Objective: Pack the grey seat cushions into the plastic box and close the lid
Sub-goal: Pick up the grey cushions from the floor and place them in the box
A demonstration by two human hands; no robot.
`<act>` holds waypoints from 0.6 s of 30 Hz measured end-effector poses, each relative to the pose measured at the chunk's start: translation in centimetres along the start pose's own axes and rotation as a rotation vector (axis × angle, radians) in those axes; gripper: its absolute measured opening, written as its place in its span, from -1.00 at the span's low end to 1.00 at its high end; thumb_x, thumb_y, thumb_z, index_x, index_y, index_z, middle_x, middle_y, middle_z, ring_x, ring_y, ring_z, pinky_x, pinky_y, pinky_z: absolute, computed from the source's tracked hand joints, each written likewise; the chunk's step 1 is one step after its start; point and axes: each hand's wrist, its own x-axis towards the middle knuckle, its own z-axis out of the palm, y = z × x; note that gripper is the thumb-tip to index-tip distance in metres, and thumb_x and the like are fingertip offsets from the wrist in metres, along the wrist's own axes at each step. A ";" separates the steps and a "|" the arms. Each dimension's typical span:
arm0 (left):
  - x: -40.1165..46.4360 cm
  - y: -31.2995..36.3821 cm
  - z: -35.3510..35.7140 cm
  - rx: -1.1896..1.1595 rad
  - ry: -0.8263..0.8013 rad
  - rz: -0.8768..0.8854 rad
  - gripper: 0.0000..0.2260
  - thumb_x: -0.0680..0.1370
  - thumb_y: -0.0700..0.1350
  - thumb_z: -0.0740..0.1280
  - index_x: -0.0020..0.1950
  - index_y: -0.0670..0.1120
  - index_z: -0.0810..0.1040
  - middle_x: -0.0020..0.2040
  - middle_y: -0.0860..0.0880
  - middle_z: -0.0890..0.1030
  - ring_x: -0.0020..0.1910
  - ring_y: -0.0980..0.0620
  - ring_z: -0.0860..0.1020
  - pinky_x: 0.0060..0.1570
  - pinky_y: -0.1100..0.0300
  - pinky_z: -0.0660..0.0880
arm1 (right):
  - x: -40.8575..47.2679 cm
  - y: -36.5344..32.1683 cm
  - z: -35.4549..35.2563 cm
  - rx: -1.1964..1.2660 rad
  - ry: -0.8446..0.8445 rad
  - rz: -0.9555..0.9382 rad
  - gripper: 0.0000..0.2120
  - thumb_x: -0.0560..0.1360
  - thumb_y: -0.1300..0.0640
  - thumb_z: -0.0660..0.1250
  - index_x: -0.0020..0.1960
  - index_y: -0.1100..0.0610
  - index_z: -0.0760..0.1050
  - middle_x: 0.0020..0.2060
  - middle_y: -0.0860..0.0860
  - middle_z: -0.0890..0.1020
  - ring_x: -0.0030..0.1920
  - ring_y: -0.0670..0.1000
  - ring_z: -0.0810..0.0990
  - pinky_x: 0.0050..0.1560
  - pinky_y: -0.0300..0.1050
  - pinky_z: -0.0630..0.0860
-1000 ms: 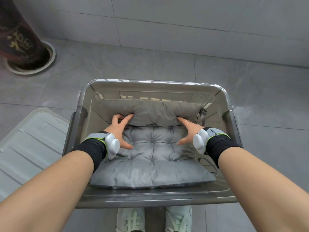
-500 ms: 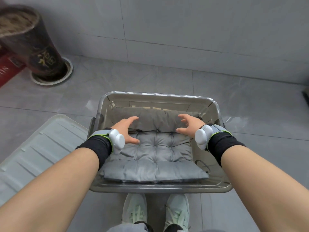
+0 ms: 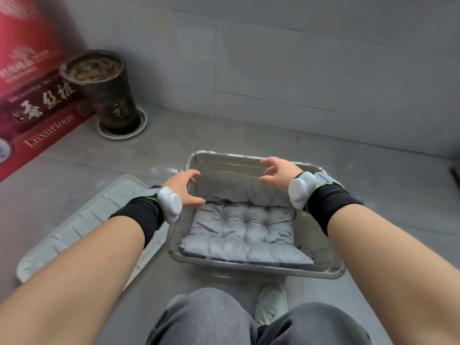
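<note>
A clear grey plastic box (image 3: 323, 271) stands on the floor in front of me. Inside it lies a tufted grey seat cushion (image 3: 239, 232), its far part folded up against the back wall. My left hand (image 3: 185, 186) hovers above the box's left rim, fingers spread and empty. My right hand (image 3: 280, 174) hovers over the far right of the box, fingers curled apart and holding nothing. The pale lid (image 3: 82, 225) lies flat on the floor to the left of the box.
A dark flower pot (image 3: 104, 93) on a white saucer stands at the back left beside a red carton (image 3: 32, 100). A grey tiled wall runs behind the box. My knees and one pale shoe (image 3: 271, 305) are just below the box.
Both hands have let go of the cushion's folded far edge and lifted above the box. The view has pulled back and up, showing the pot and carton.
</note>
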 end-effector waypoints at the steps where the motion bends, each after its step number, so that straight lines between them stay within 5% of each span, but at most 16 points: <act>1: -0.6 -0.4 -0.5 -0.006 0.017 -0.009 -0.30 0.38 -0.04 0.50 0.44 -0.07 0.28 0.30 -0.10 0.47 0.29 -0.06 0.46 0.25 0.18 0.36 | -0.2 -0.9 0.1 -0.006 -0.003 -0.016 -0.49 0.49 0.07 0.35 0.41 0.03 0.32 0.22 0.06 0.58 0.21 0.06 0.54 0.12 -0.24 0.37; 18: -14.0 -18.2 -5.6 -0.247 0.255 -0.378 -0.40 0.41 -0.05 0.47 0.39 -0.11 0.33 0.27 -0.11 0.47 0.28 -0.09 0.45 0.19 0.16 0.35 | -0.3 -20.5 12.5 -0.204 -0.195 -0.283 -0.59 0.49 0.09 0.34 0.32 0.06 0.42 0.11 0.07 0.64 0.14 0.10 0.58 0.09 -0.18 0.43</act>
